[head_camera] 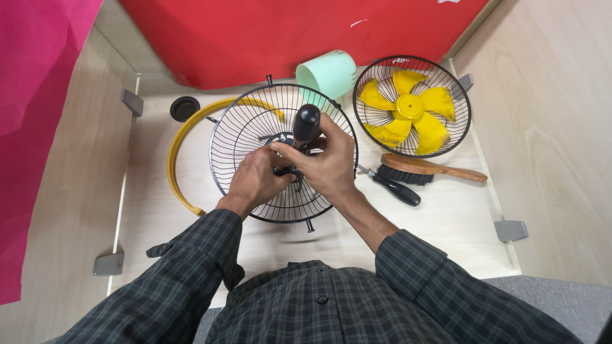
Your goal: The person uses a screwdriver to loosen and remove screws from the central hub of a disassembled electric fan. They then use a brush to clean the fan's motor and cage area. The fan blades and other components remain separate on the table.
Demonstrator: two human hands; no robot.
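Plaid sleeves are seen nearest. Right hand point(328, 162) is closed around a black-handled tool point(305, 123), long axis upright over the hub of the black wire fan guard point(245, 130) at table centre. Left hand point(255, 181) is pinched on the hub, just left of the tool; both hands touch. Counted: two guards, one yellow fan blade point(408, 108), one yellow rim ring point(175, 150), one screwdriver point(396, 188), one brush point(430, 169), one mint cup point(328, 73).

Single head-worn view. The camera looked almost straight down from above the person's chest, close over a pale wooden table point(446, 223), facing away from the body toward a red backdrop point(287, 38) beyond the hands. Both forearms entered from the lower edge; no second view overlapped.
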